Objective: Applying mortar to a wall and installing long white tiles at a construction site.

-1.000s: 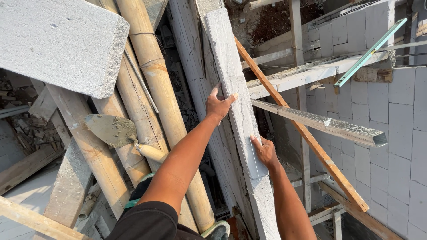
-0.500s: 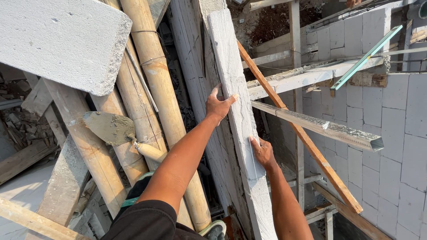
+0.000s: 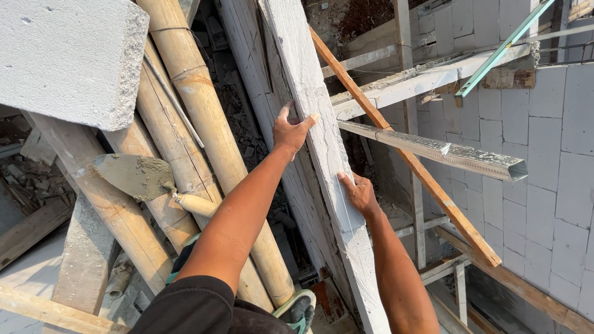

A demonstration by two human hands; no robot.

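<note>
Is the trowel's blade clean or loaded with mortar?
Coated: grey mortar smears the trowel blade, which rests on the bamboo poles, untouched by either hand.

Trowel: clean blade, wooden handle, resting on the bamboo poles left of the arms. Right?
Not quite. In the head view the trowel does lie on the bamboo poles left of the arms, wooden handle and all, but its blade is coated with grey mortar, not clean.
</note>
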